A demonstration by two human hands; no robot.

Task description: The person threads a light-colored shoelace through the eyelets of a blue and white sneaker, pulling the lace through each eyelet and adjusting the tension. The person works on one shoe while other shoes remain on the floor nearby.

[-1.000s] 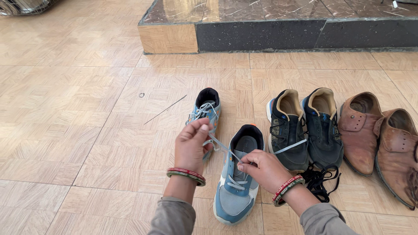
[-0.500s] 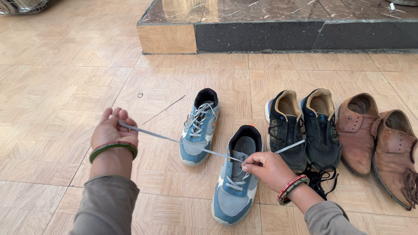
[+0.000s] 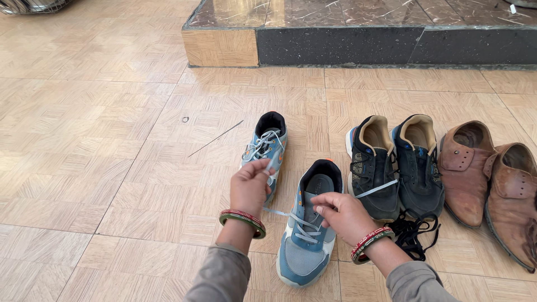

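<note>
Blue sneaker [image 3: 306, 235], half-laced, toe toward the wearer, long axis running away.
Grey lace [image 3: 278, 212] leaves its eyelets leftward to the left hand [image 3: 250, 187], pinched shut on it; right hand [image 3: 338, 215] nearer, fingertips narrow over the tongue.

Both forearms are extended forward from the lower edge of the view, each covered to the wrist by a grey sleeve [image 3: 224, 277], and a red and green bangle [image 3: 242, 220] is worn on each wrist. The left hand [image 3: 250, 187] is raised with its back turned to the camera, the fingers curled in and the thumb pressed against the forefinger in a pinch. The right hand [image 3: 342, 215] is held lower and just to the right of it, palm down, with the fingers bent and the fingertips drawn together.
</note>
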